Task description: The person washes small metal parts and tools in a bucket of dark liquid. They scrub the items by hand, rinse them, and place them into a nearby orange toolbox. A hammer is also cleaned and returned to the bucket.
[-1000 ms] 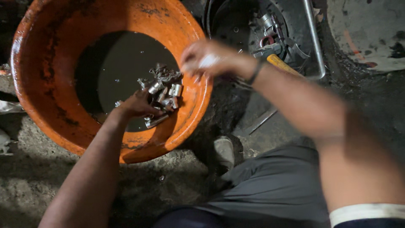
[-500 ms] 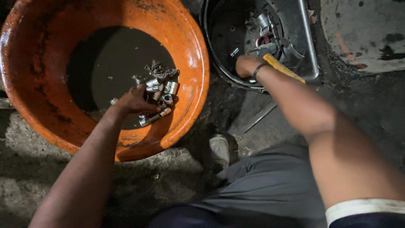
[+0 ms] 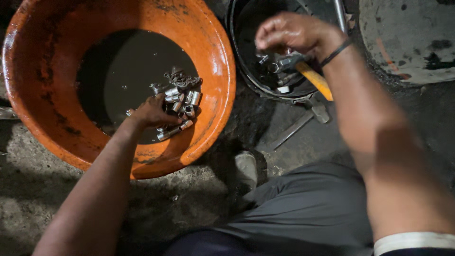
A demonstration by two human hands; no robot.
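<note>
left hand (image 3: 150,113) on metal sleeves (image 3: 182,102) in orange basin (image 3: 215,61) | right hand (image 3: 294,33) over black pan (image 3: 241,61)

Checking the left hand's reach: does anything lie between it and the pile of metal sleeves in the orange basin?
Nothing visible does. The left hand already rests at the pile of metal sleeves inside the orange basin, at the edge of the dark liquid. Whether its fingers grip one cannot be told.

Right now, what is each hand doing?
Left hand: in the orange tub, fingers on metal parts; grip hidden.
Right hand: curled over the black pan; contents unclear.
</note>
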